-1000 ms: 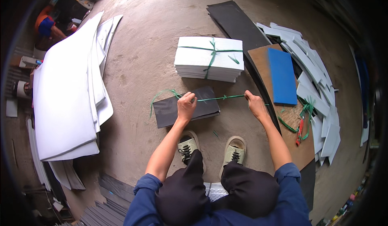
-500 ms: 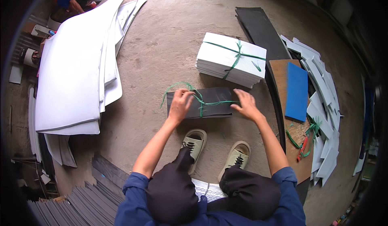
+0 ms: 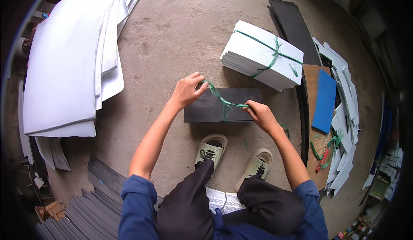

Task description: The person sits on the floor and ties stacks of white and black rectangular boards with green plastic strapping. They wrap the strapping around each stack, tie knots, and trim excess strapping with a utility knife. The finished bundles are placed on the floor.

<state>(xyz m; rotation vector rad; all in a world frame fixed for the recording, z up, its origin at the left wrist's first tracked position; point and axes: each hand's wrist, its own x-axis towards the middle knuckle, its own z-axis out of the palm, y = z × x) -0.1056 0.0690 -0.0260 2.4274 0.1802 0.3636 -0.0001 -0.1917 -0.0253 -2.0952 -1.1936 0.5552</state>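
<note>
On the floor in front of my shoes lies a stack of dark grey rectangular sheets [image 3: 202,109]. Green plastic twine [image 3: 220,97] crosses over its top, stretched between my hands. My left hand [image 3: 188,89] is above the stack's far left corner, fingers pinched on one part of the twine. Over the right end of the stack, my right hand [image 3: 260,114] is closed on the other part, and a loose tail hangs beyond its wrist. Just behind, to the right, stands a bundle of white sheets [image 3: 258,51] bound crosswise with green twine.
Large white sheets [image 3: 64,68] are piled at left, with grey strips [image 3: 81,216] at lower left. On the right lie long black sheets [image 3: 294,29], a brown board [image 3: 316,154] bearing a blue panel [image 3: 325,102], a red-handled tool [image 3: 322,160] and green twine, beside white offcuts [image 3: 344,81].
My hands have closed on the twine and pulled it up off the stack between them. Its loop at the left is gone, and the view has shifted slightly.
</note>
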